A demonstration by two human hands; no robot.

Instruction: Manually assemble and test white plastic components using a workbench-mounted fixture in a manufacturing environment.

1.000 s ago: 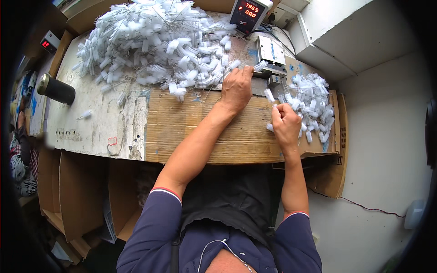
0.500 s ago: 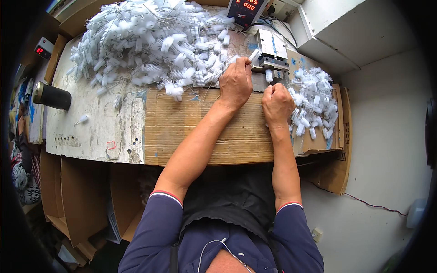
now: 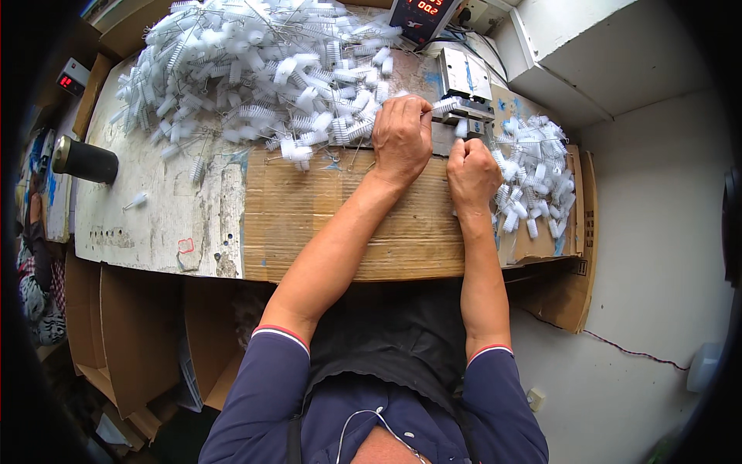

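My left hand [image 3: 403, 141] is closed in a pinch on a small white bristle brush [image 3: 444, 107], whose bristle end points right toward a small metal fixture [image 3: 465, 77] on the bench. Just right of it, my right hand [image 3: 473, 174] is closed on another white brush [image 3: 461, 128]. That brush stands up from the fingers, close against the front of the fixture's lower block. Thumb and forefinger hide the grip ends of both brushes. A large heap of similar brushes [image 3: 232, 85] with wire stems lies left of my left hand. A smaller brush pile [image 3: 533, 178] lies right of my right hand.
Behind the fixture are a box with a red digital display [image 3: 421, 15] and dark cables. Flattened cardboard [image 3: 325, 224] covers the bench's front middle. A dark cylinder [image 3: 86, 161] and one loose brush [image 3: 136, 201] lie at left. Cardboard edging [image 3: 587, 232] borders the right side.
The brush in my left hand has swung from slanting upward to nearly level. My right hand and its brush have shifted only slightly. The digits on the red display differ.
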